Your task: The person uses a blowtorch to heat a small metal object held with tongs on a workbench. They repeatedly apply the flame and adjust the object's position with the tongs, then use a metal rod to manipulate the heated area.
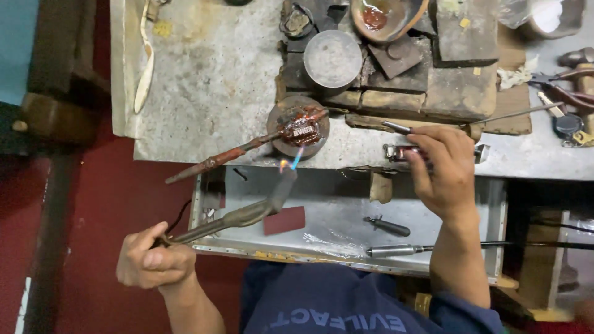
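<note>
Grey metal-topped workbench (204, 80) fills the upper frame, scorched and stained. Below its edge we see an open metal drawer (346, 204), holding a dark red square of abrasive paper (284, 220) and two small handled tools (388, 227).

At the back of the bench, a cluster of charred firebricks (433, 80) with a round metal tin (333, 59) and a shell-like dish (387, 17) showing red residue.

Near the front edge sits a round pitch-topped block (298, 127). On it is a small reddish workpiece (302, 131), bedded in dark glossy pitch. A long rust-coloured stick (229, 156) leans from the block down to the left.

Our left hand (151, 256) is closed in a fist around the handle of a gas torch (247, 213). A small blue-and-orange flame (292, 161) at the nozzle points up at the block, just short of it.

Our right hand (442, 170) is curled around a slim metal tool (396, 128), tip aimed leftward at the block, not touching it.

Judgement: the heating step is in hand, warming the pitch around the piece. The next move calls for a steady flame and a careful approach with the tool tip.

Hard to make out: what the workpiece is, the tool's exact kind, and a small red object (402, 152) under the right fingers. Pliers (566, 89) at the right edge are cut off.
</note>
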